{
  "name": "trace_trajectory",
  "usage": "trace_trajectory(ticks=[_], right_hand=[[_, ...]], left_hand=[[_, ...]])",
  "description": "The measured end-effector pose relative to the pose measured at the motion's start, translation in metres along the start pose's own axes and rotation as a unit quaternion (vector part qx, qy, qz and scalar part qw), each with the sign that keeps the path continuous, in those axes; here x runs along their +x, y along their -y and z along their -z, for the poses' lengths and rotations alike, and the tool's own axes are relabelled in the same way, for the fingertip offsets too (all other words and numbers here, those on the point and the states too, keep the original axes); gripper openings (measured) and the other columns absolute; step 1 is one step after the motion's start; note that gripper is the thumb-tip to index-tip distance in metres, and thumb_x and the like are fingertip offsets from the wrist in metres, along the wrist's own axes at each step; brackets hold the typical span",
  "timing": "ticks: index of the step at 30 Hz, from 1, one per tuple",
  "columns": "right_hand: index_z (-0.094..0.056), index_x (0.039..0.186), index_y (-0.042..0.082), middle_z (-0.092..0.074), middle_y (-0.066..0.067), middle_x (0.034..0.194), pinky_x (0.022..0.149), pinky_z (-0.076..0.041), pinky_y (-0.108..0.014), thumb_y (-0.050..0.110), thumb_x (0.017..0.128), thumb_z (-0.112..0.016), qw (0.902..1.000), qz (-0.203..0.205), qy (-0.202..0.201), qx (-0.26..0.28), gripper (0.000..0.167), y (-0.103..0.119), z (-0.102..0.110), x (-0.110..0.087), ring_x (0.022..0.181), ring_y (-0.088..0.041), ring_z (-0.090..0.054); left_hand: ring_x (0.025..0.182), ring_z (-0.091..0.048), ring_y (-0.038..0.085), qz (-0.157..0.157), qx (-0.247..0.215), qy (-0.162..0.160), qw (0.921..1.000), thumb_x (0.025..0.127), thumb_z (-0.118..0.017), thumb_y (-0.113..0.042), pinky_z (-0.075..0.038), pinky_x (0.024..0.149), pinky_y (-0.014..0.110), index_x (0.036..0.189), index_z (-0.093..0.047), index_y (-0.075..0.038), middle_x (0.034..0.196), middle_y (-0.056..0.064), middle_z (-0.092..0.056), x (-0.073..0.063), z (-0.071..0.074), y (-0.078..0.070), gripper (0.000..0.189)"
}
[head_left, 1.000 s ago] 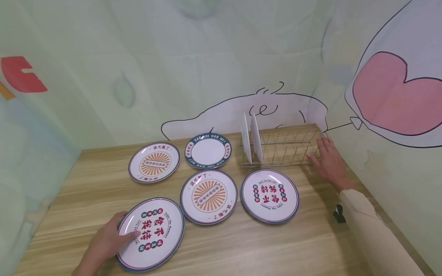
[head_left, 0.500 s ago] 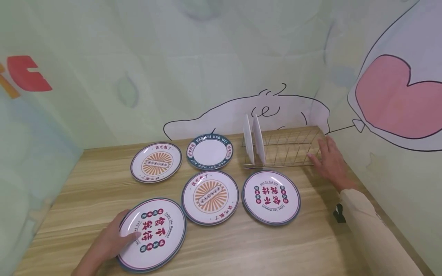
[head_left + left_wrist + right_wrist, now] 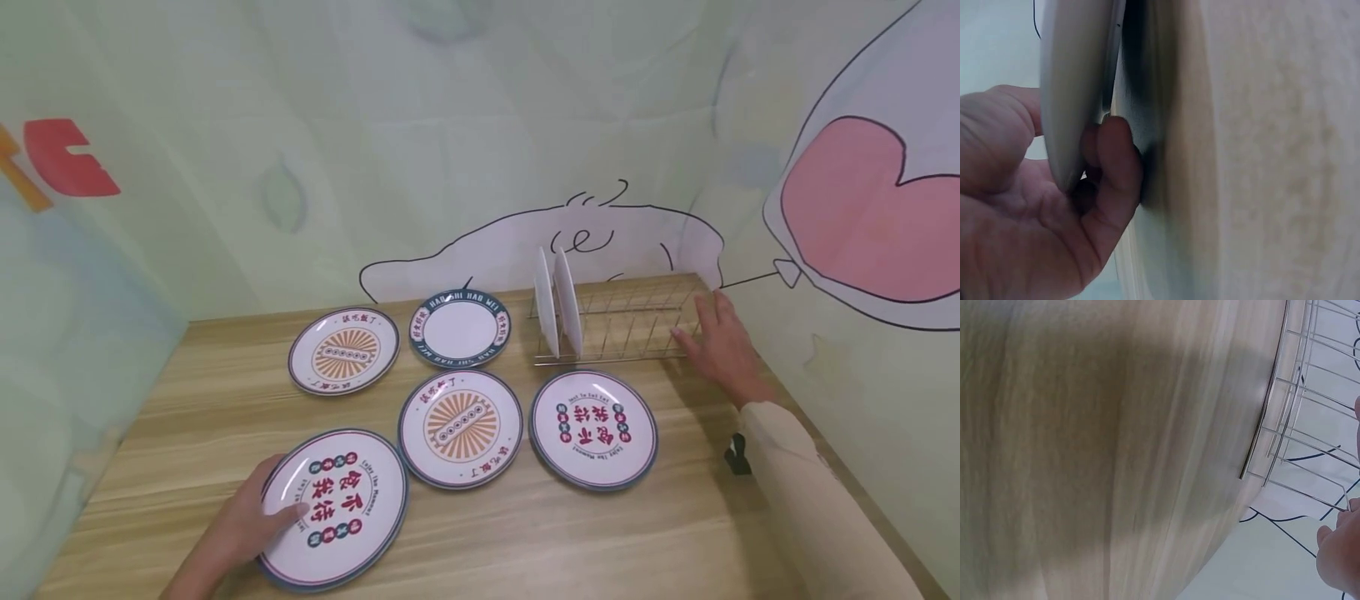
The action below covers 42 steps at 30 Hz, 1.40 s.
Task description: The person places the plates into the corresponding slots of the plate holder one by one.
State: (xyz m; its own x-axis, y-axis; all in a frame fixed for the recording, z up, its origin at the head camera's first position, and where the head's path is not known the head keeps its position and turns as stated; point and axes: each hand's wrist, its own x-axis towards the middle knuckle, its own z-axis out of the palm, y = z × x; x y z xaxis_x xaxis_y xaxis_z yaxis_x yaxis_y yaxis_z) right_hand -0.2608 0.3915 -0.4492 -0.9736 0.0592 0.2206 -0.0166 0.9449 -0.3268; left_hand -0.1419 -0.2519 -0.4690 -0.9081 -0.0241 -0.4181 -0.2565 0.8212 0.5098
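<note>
At the front left, my left hand (image 3: 255, 517) grips a round white plate (image 3: 352, 533) with red and teal lettering. The thumb lies over its face, and in the left wrist view the fingers (image 3: 1116, 162) curl under the rim. A wire plate rack (image 3: 630, 333) stands by the back wall, with two white plates (image 3: 570, 308) upright in its left slots. My right hand (image 3: 723, 350) holds the right end of the rack; the right wrist view shows only part of that hand, at the wire end.
Flat on the wooden table (image 3: 480, 550) lie a sunburst plate (image 3: 345, 354), a teal-rimmed plate (image 3: 459, 329), another sunburst plate (image 3: 461, 429) and a lettered plate (image 3: 592, 429). A small black object (image 3: 738, 454) sits beside the right sleeve. Printed cloth walls (image 3: 480, 150) enclose the table.
The head view has shifted slightly, so everything appears a little further right. Both hands keep their places on the plate and the rack.
</note>
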Motion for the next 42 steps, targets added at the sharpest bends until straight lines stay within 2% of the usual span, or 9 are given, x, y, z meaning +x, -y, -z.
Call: trace_trajectory(ticks=[7,15,20,31,36,40,42], right_hand=[[-0.020,0.154,-0.005,-0.005,-0.035,0.162,0.113,-0.022,-0.072,0.039,0.103,-0.049,0.9999,-0.009,0.004,0.006,0.074,0.000,-0.001,0.000,0.144,-0.059,-0.017],[-0.019,0.155,-0.005,-0.003,-0.034,0.162,0.113,-0.021,-0.073,0.040,0.103,-0.048,0.9999,-0.001,0.003,0.012,0.075,-0.001,-0.002,0.000,0.145,-0.058,-0.015],[-0.020,0.155,-0.006,-0.003,-0.034,0.162,0.112,-0.022,-0.073,0.042,0.103,-0.047,0.9999,-0.002,-0.005,0.010,0.075,-0.001,-0.003,0.000,0.145,-0.058,-0.016],[-0.023,0.153,-0.006,-0.006,-0.035,0.161,0.111,-0.025,-0.074,0.042,0.103,-0.048,0.9998,0.005,-0.016,0.006,0.074,-0.002,-0.006,0.000,0.144,-0.058,-0.019],[-0.023,0.153,-0.006,-0.006,-0.035,0.161,0.111,-0.024,-0.074,0.042,0.103,-0.049,0.9998,0.009,-0.016,0.010,0.074,-0.001,-0.006,-0.001,0.143,-0.059,-0.019],[-0.022,0.153,-0.006,-0.005,-0.036,0.161,0.110,-0.024,-0.074,0.043,0.103,-0.048,0.9998,0.011,-0.015,0.012,0.075,0.000,-0.005,-0.001,0.143,-0.060,-0.018],[-0.022,0.153,-0.006,-0.004,-0.036,0.161,0.110,-0.024,-0.075,0.043,0.102,-0.049,0.9997,0.010,-0.016,0.013,0.075,0.000,-0.005,-0.001,0.142,-0.061,-0.019]], left_hand=[[0.138,-0.027,0.061,-0.024,-0.007,-0.007,0.9997,0.091,-0.072,-0.026,-0.026,0.113,0.066,0.154,-0.012,0.008,0.153,0.041,-0.022,-0.002,0.002,-0.001,0.093],[0.141,-0.019,0.060,-0.017,-0.042,-0.007,0.9990,0.092,-0.071,-0.023,-0.020,0.116,0.067,0.157,-0.008,0.004,0.156,0.037,-0.018,-0.007,0.005,-0.005,0.094],[0.145,-0.014,0.058,-0.029,-0.068,-0.018,0.9971,0.096,-0.065,-0.019,-0.017,0.116,0.068,0.159,-0.006,-0.002,0.160,0.033,-0.014,-0.014,0.012,-0.010,0.088],[0.144,-0.014,0.060,-0.048,-0.051,-0.097,0.9928,0.099,-0.054,-0.008,-0.019,0.112,0.073,0.160,-0.008,-0.006,0.160,0.034,-0.014,-0.027,0.033,-0.009,0.077],[0.141,-0.019,0.062,-0.050,-0.042,-0.136,0.9886,0.099,-0.049,-0.006,-0.022,0.110,0.074,0.159,-0.009,-0.003,0.157,0.037,-0.018,-0.036,0.047,-0.021,0.072],[0.137,-0.024,0.063,-0.072,-0.039,-0.159,0.9839,0.098,-0.044,-0.005,-0.025,0.108,0.074,0.159,-0.009,0.000,0.154,0.040,-0.021,-0.043,0.064,-0.040,0.070],[0.136,-0.026,0.064,-0.096,-0.045,-0.173,0.9793,0.098,-0.042,-0.005,-0.025,0.109,0.074,0.158,-0.009,0.000,0.154,0.041,-0.023,-0.047,0.072,-0.052,0.069]])
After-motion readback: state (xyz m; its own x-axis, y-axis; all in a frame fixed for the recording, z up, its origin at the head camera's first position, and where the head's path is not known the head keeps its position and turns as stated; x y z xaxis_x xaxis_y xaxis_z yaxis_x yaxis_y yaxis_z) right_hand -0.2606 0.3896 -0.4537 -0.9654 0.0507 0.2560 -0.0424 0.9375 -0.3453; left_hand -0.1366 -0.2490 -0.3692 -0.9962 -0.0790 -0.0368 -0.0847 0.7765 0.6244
